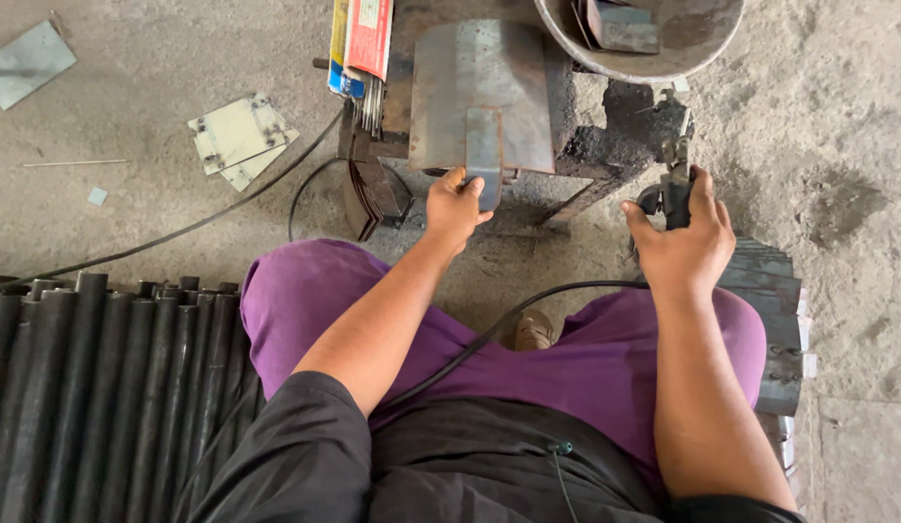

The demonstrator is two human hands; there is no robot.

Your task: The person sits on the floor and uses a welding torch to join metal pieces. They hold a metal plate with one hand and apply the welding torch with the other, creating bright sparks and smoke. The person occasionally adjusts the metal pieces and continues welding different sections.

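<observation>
My left hand (453,207) grips the near end of a small flat steel strip (484,150), which lies on a larger curved steel plate (480,82) resting on a dark metal stand (576,160). My right hand (685,247) is closed around a black welding electrode holder (675,179), held upright to the right of the stand. A black cable (489,334) runs from the holder across my purple-clad lap.
A stack of black pipes (92,378) lies at left. Packets of welding rods (361,44) sit left of the plate. A metal bowl (644,39) holds scrap at top right. Flat metal pieces (239,136) lie on the concrete floor; stacked cut plates (775,310) sit at right.
</observation>
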